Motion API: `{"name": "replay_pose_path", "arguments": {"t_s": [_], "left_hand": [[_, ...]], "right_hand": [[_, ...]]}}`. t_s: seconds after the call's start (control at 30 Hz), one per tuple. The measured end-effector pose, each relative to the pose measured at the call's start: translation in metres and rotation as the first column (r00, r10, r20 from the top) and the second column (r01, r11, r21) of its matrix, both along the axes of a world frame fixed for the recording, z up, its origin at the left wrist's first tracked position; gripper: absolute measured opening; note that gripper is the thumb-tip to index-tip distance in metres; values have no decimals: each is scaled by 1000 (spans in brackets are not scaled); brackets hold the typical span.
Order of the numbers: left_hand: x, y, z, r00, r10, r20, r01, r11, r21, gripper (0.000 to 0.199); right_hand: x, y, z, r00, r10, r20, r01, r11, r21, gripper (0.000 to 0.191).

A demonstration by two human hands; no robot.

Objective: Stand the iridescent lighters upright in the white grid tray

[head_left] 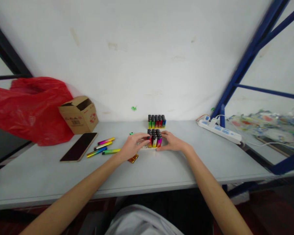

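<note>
Two bare hands flank the front block of upright lighters [154, 141], positioned on the grey table [176, 173] directly in front of the rear block of lighters [156, 122]. I read the left hand [133, 146] at the block's left side, thumb and forefinger close together; I cannot tell whether they clamp a lighter. I read the right hand [172, 142] at the right side, thumb and forefinger apart. Loose lighters [104, 145] lie to the left, between the smartphone [79, 147] and the left hand.

Both bare forearms [84, 186] angled inward, hands [131, 146] [173, 142] opposite each other, fingers [142, 134] bent
</note>
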State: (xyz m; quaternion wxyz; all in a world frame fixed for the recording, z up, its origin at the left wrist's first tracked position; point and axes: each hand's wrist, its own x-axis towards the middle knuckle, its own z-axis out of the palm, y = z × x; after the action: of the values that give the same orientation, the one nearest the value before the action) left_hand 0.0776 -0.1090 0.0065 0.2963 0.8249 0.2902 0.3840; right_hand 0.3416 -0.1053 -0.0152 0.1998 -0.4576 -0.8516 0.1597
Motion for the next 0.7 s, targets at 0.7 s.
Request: {"name": "replay_pose_path", "arguments": {"t_s": [0.7], "left_hand": [[3, -4, 1, 990, 53, -134, -29, 984, 176, 33]], "right_hand": [[2, 4, -7, 999, 11, -36, -10, 1000, 20, 81]]}}
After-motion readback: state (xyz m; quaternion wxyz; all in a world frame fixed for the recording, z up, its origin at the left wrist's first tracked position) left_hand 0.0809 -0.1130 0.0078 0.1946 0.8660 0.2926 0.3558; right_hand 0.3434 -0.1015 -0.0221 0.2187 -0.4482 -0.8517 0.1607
